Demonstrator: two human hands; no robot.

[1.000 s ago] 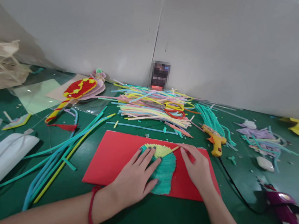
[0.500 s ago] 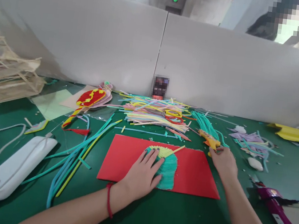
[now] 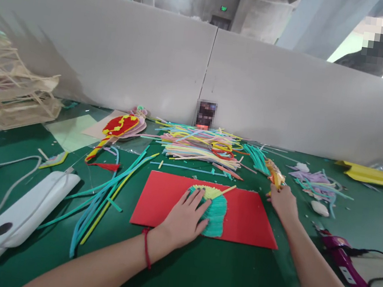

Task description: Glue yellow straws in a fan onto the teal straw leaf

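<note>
Your left hand (image 3: 184, 219) lies spread on the teal-and-yellow strip panel (image 3: 216, 218) near the middle of the red board (image 3: 161, 197); a yellow strip (image 3: 226, 192) angles off its top. Your right hand (image 3: 284, 204) is wrapped around the yellow glue gun (image 3: 276, 175) beyond the board's far right corner.

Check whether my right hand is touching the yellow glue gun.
Touching. The head view shows your right hand gripping the yellow glue gun by its handle.
</note>
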